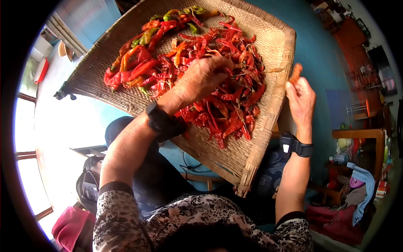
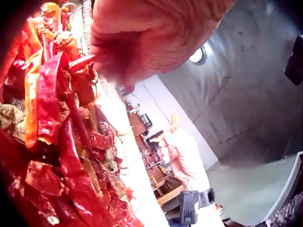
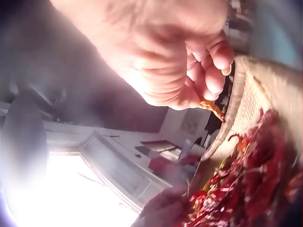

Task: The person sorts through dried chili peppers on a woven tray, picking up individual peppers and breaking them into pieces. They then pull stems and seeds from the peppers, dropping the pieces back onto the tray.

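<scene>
Dried red peppers lie heaped in a woven basket tray. Over the heap, my left hand has bent fingers that pinch a red pepper, its far part hidden by the hand. Beyond the tray's right rim, my right hand pinches a shrivelled orange-brown pepper between thumb and fingers. Fresher, glossier red and green peppers lie along the tray's far left part.
The tray slants above my lap, its near corner close to my body. A black bag and a pink cloth are at the left. Clothes and a wooden frame stand at the right, on the blue floor's far side.
</scene>
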Tool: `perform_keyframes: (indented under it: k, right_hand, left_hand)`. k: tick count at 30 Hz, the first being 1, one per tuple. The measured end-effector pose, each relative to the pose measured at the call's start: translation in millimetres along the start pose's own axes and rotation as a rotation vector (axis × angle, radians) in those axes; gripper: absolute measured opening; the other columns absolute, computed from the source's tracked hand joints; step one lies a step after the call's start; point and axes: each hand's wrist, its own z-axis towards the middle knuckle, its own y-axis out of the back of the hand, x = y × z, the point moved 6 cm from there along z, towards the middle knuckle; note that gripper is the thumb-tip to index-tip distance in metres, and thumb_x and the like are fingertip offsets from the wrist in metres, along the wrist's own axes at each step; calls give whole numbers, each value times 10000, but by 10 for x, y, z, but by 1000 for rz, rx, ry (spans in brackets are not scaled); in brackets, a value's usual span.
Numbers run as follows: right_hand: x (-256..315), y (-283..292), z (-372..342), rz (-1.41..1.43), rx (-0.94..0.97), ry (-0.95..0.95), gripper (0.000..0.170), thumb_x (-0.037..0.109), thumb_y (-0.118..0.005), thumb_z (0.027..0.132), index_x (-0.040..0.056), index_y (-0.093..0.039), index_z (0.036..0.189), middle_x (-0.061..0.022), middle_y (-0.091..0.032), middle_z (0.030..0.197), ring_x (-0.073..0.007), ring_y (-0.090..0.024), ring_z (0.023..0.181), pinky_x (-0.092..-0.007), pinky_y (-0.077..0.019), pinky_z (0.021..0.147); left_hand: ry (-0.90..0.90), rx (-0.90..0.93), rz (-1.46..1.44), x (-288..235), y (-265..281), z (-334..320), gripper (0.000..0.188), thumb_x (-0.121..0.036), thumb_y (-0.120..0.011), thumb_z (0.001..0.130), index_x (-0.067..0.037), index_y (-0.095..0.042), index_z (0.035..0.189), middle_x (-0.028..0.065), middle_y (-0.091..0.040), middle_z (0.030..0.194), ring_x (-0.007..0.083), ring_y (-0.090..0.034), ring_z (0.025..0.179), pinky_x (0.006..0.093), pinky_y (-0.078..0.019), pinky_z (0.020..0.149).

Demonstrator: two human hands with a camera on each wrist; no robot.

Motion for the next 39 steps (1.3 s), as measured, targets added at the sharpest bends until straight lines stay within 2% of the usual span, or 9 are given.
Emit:
perform_keyframes:
  k: [6,9,11,13,18,25,31,37,39]
  right_hand:
    - [-435,548,-69,-777,-47,-171,160,120,-622,873,20,-599,995,-11,-573,710,-81,-521,648,-235,-426,580]
    - [-432,425,-92,-530,-50,-36,312,138,-669,825,55,-602,1119,-122,-636,763,-241,-635,690,-353,-506,643]
    - [-164,108,-109,-273,54,11,307,96,-689,808,43,-607,1099,-126,-645,876,-206,-627,695,-306,-515,630]
    - [205,-204,-123,-202,204,162,270,45,-678,804,31,-617,1067,-103,-625,955,-185,-628,715,-277,-524,631]
    - [588,-795,-239,-129,366,344,310,74,-715,769,11,-609,1054,-132,-615,940,-245,-642,728,-324,-537,630]
    - [616,-1082,-235,-263,439,377,163,62,-674,775,13,-559,880,-142,-587,858,-346,-617,734,-412,-507,619]
    - [609,-1026,-266,-100,472,322,156,13,-655,762,23,-556,881,-166,-576,818,-386,-599,748,-425,-492,622]
    - [553,-968,-321,-153,412,367,177,31,-674,777,21,-590,932,-165,-589,826,-336,-614,705,-391,-480,585]
    - [491,-825,-272,-39,385,170,100,51,-656,820,19,-592,890,-152,-576,776,-244,-594,651,-341,-464,569]
  left_hand:
    - [-207,-252,647,130,367,112,296,-149,-655,832,-70,-602,1112,136,-604,1082,310,-545,1056,410,-450,904]
    - [88,-245,790,463,539,147,394,-276,-644,845,-86,-565,1182,142,-582,1145,335,-529,1085,421,-439,912]
    - [167,-241,783,701,512,158,456,-339,-630,836,-84,-548,1204,168,-555,1188,355,-515,1102,436,-433,930]
    - [303,-162,663,785,421,115,468,-359,-620,845,-86,-543,1218,176,-542,1208,361,-528,1093,447,-437,924]
    - [118,-74,614,492,175,129,391,-292,-610,867,-63,-574,1182,174,-574,1123,359,-566,1030,420,-472,861]
    - [6,3,49,61,-98,85,245,-129,-574,885,-25,-610,1104,169,-613,991,302,-615,915,367,-492,794]
    - [60,-54,-71,33,48,23,295,-27,-576,890,-44,-560,1184,57,-604,971,88,-571,861,253,-493,709]
    - [19,-205,-218,76,206,36,334,-17,-565,901,-23,-506,1230,45,-596,1034,106,-577,920,246,-499,806]
    - [-13,-198,-201,-1,230,30,268,-21,-572,900,-13,-538,1166,42,-602,1029,107,-580,900,249,-501,810]
